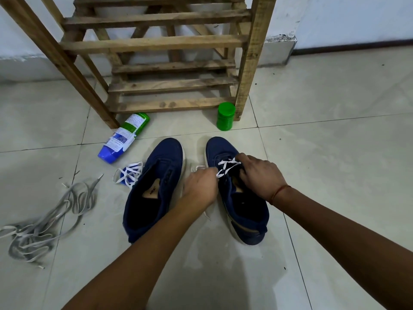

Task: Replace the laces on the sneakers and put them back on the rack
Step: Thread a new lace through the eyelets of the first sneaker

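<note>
Pinching white lace (pixel 226 167), left hand (pixel 201 186) meets right hand (pixel 260 177) gripping sneaker (pixel 245 213) on pale tiled floor (pixel 335 166).

two sneakers stand side by side on the floor (pixel 335 153), toes toward the rack (pixel 156 44), which stands behind them against the wall (pixel 335 19). the left sneaker (pixel 154 189) and the right sneaker (pixel 241 209) are a little apart. a lace (pixel 226 167) crosses the front eyelets of the right sneaker. the left hand (pixel 201 186) sits in the gap between the two sneakers and pinches that lace at the right sneaker's inner edge. the right hand (pixel 259 175) rests on top of the right sneaker, fingers curled at its opening. a coiled lace (pixel 128 176) lies just left of the left sneaker. a loose pile of laces (pixel 44 222) lies farther left, well apart. a bottle (pixel 124 137) lies on its side between the left sneaker's toe and the rack's front left leg. a jar (pixel 226 116) stands upright just beside the rack's front right leg, ahead of the right sneaker.
</note>
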